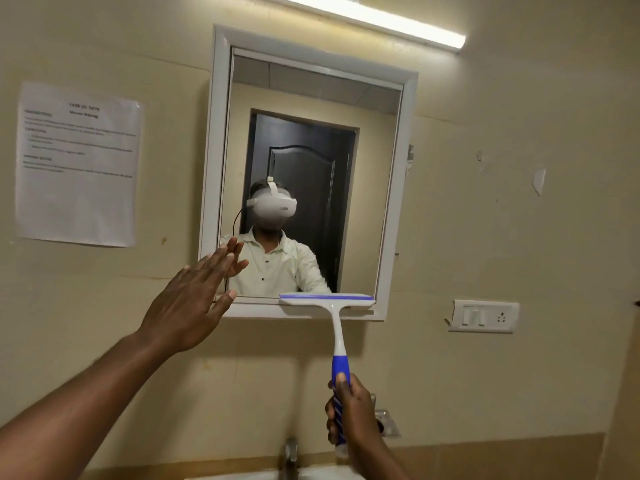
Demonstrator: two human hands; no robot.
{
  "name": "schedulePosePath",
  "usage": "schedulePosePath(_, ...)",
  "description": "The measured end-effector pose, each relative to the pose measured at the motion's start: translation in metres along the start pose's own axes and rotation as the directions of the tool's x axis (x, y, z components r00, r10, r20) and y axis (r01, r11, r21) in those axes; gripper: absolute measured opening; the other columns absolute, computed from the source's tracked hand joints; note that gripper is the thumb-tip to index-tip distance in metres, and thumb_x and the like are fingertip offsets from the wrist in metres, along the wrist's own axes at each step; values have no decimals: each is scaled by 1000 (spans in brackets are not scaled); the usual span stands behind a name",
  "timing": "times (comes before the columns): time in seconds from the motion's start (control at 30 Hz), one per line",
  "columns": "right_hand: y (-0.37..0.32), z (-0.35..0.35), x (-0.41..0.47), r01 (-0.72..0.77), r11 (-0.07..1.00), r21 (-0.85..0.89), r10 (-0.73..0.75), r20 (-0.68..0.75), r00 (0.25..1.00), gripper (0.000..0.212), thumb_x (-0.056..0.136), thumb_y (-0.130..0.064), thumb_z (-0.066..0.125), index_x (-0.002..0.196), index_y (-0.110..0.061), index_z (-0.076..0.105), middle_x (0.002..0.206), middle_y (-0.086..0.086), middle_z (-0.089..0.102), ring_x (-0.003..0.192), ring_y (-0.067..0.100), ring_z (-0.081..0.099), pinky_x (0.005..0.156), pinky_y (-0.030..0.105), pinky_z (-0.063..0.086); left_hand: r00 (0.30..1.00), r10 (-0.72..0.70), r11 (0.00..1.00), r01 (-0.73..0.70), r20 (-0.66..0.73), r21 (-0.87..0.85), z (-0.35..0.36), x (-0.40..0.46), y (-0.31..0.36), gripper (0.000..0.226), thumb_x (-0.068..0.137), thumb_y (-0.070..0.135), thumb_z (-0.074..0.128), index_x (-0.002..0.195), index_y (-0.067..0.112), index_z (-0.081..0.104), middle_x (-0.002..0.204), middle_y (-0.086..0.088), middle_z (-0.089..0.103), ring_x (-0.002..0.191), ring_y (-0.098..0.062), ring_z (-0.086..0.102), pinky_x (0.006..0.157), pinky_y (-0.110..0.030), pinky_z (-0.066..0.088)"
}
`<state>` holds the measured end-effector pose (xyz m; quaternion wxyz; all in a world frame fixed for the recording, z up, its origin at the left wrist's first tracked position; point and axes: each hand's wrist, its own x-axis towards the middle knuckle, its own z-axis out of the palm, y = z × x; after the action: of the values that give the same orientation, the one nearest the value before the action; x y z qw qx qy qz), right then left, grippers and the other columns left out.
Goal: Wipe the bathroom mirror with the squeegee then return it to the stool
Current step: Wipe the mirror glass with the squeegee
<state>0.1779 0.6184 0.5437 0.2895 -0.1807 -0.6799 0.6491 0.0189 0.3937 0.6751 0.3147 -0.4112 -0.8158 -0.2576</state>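
Now the right hand [349, 410] grips the squeegee [335, 337] by its blue handle, blade flat against the mirror [367, 188] at its bottom right edge, probably finishing a downward stroke. Left hand [188, 299] spreads open at the mirror's lower left corner, seemingly bracing.

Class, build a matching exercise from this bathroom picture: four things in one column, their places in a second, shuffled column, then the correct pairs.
Things:
1. blue-and-white plastic squeegee
2. printed paper sheet
3. white switch plate
4. long tube light

Places:
A. above the white-framed mirror
B. wall left of the mirror
C. held in the right hand, blade at the mirror's bottom edge
D. wall below and right of the mirror

Pairs: 1-C, 2-B, 3-D, 4-A
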Motion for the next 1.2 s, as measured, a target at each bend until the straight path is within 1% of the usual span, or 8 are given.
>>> schedulePosePath(0.17,-8,2,-3,-29,1000,-12,28,-55,998,41,97,-42,40,83,-6,53,44,3,46,32,18,36,38,19,29,1000,14,1000,-14,-22,6,-8,7,0,66,95,44,35,143,36,-10,154,21,-7,143,-1,1,117,-37,14)
schedulePosePath(0.3,-37,8,5,48,999,6,-47,-95,994,42,95,-42,44,82,-5,56,44,3,45,32,17,35,38,19,28,998,35,999,-34,-48,27,-19,18,-1,66,90,54,23,143,38,-12,153,22,-8,142,0,1,116,-37,15)
schedulePosePath(0.47,-142,18,40,290,957,25,-288,-62,956,34,97,-41,39,82,-14,54,51,-1,47,38,10,39,36,21,33,994,68,997,-64,-90,45,-35,37,1,67,84,62,14,142,43,-15,152,23,-8,141,0,0,115,-33,10)
schedulePosePath(0.57,-217,19,65,439,898,-7,-439,-50,897,30,98,-37,37,89,-16,56,69,3,56,59,14,53,56,27,46,991,81,996,-76,-105,54,-42,47,5,70,80,65,9,142,41,-14,153,22,-7,141,0,-1,116,-32,9)
schedulePosePath(0.63,-257,17,79,466,884,46,-463,-52,885,28,98,-36,36,92,-16,55,73,7,55,63,19,50,62,33,43,989,91,994,-84,-115,66,-45,52,7,70,81,65,9,142,40,-13,152,22,-8,141,1,-2,115,-29,6)
schedulePosePath(0.73,-294,13,94,472,875,109,-464,-89,881,30,98,-38,37,99,-12,53,65,3,50,52,14,45,54,28,39,986,104,993,-95,-128,76,-49,58,11,68,82,64,10,141,41,-12,151,23,-10,140,3,-5,114,-26,3)
schedulePosePath(0.93,-317,14,112,512,844,162,-502,-100,859,28,98,-36,38,88,-15,53,55,-1,50,43,11,47,50,25,43,984,119,987,-103,-131,125,-59,64,6,68,81,66,8,143,42,-9,153,23,-11,139,7,-8,114,-25,3)
schedulePosePath(1.2,-324,18,130,540,835,101,-529,-116,840,37,99,-35,38,109,-4,53,74,11,56,61,21,52,65,35,46,986,98,987,-80,-133,136,-63,72,-5,69,79,70,7,142,45,-8,153,24,-12,140,5,-6,115,-27,4)
